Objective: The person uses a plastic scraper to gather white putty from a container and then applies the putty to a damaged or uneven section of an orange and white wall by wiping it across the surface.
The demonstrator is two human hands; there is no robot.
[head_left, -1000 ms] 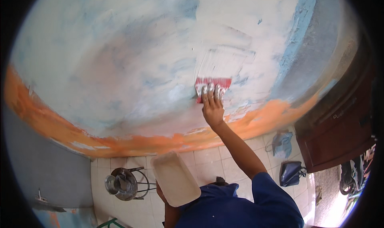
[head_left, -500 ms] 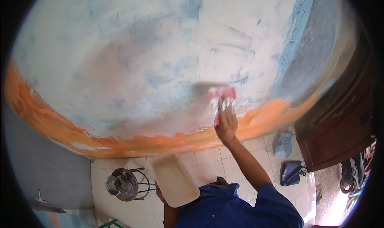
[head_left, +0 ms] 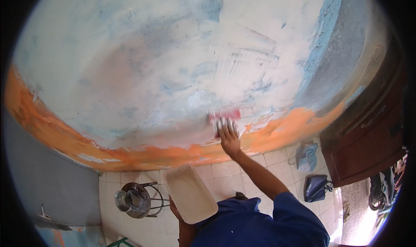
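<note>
My right hand is closed on a red putty spreader smeared with white filler. The spreader's wide blade lies against the patchy wall, low down, just above an orange band. At the bottom centre, my left hand grips the left edge of a cream rectangular tray; most of its fingers are hidden behind the tray. Whether filler lies inside the pale tray is hard to tell. White and light blue smears cover the wall, with streaks above the spreader.
Left of the tray stands a round stool bearing clear containers. A dark blue bag and a light blue plastic bag lie on the tiled floor at right. Beyond is a brown door; a grey wall rises at left.
The right hand and the red spreader have moved down and a little left along the wall. Fresh streaks show above. The left hand and tray have hardly moved.
</note>
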